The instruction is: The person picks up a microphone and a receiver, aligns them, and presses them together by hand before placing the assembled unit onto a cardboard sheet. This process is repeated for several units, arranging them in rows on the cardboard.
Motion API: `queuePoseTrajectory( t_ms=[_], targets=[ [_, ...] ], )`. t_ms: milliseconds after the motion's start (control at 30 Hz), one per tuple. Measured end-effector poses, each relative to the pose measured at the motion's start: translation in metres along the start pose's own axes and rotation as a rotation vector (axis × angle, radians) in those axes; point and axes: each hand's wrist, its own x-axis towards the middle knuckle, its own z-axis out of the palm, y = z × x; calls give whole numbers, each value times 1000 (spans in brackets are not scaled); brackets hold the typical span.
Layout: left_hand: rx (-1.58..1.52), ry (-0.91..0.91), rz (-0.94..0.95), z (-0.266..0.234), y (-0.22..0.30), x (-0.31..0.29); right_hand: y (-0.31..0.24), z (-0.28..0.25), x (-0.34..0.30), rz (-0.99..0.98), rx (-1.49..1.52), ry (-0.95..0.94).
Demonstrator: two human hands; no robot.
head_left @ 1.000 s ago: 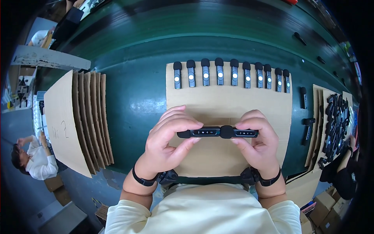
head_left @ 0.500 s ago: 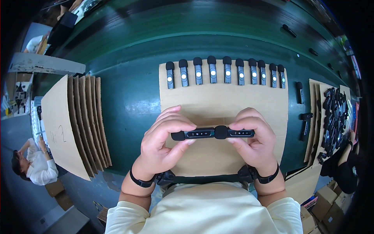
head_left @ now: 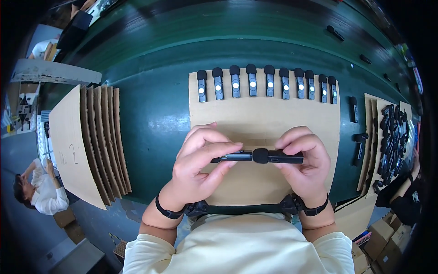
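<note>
Between the thumb and fingers of my left hand (head_left: 200, 160) is a small black wireless microphone (head_left: 239, 156), its foam end hidden behind the fingers. My right hand (head_left: 306, 160) pinches a second black microphone (head_left: 285, 157), whose round foam cap (head_left: 260, 155) points left toward the first one. Both lie level, end to end, above a brown cardboard sheet (head_left: 267, 189). Along the sheet's far edge, several like microphones (head_left: 252, 81) stand in a row, foam caps away from me, each with a pale round spot on its body.
Upright cardboard sheets (head_left: 101, 150) stand at the left. On the right, a cardboard piece bears a heap of black microphones (head_left: 391, 141); a few loose ones (head_left: 359, 148) lie beside it on the green table (head_left: 155, 114). People work at both sides.
Both microphones have been turned about their length, so the faces with small marks no longer show and narrow sides do. My left hand has shifted slightly right.
</note>
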Motion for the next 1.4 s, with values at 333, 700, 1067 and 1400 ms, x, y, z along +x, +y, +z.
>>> queuePoseTrajectory(
  t_ms=[333,700,1067,1400],
  targets=[
    [-140,25,-29,8,-6,-2,-9,-5,2,-83,-442,-208],
    [-163,-53,-20,16,-3,-4,5,4,1,-180,-458,-239],
    [-77,23,31,20,1,-3,3,6,7,-258,-482,-284],
    [288,111,66,-7,11,2,4,23,15,-141,-642,-250]
  ],
)
